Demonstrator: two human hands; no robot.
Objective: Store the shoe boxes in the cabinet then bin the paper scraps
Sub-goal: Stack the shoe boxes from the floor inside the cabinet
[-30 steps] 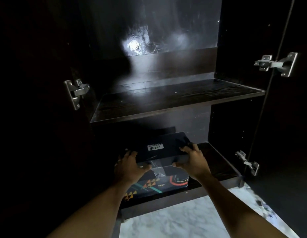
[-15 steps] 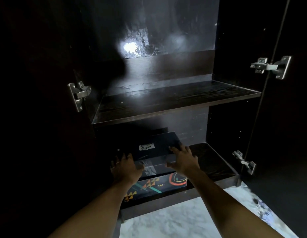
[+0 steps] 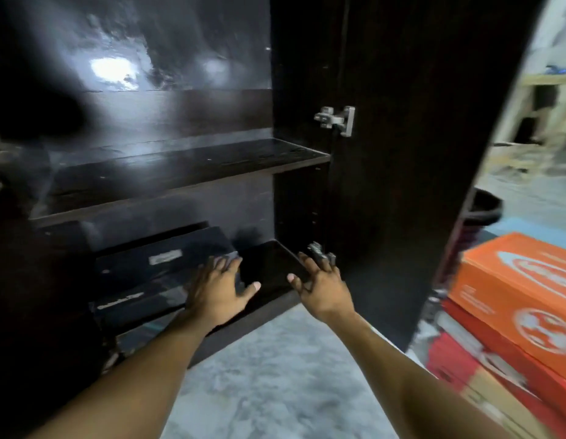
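Observation:
A dark shoe box (image 3: 155, 258) with a white label lies on top of another box (image 3: 132, 308) on the bottom shelf of the dark cabinet (image 3: 186, 182), at the left. My left hand (image 3: 218, 286) hovers at the top box's right front corner, fingers spread, holding nothing. My right hand (image 3: 319, 286) is open too, over the bare right part of the bottom shelf. A stack of shoe boxes stands on the floor at the right: an orange box (image 3: 522, 293) on top, red boxes (image 3: 484, 353) below.
The cabinet's right door (image 3: 417, 153) stands open between the shelves and the stack. The middle shelf (image 3: 193, 172) holds nothing. A dark round bin (image 3: 484, 207) sits behind the door's edge. Grey marble floor (image 3: 275, 384) lies below my arms.
Both hands have let go of the dark box and drawn back to the right. My view has swung right, bringing the orange and red boxes into sight.

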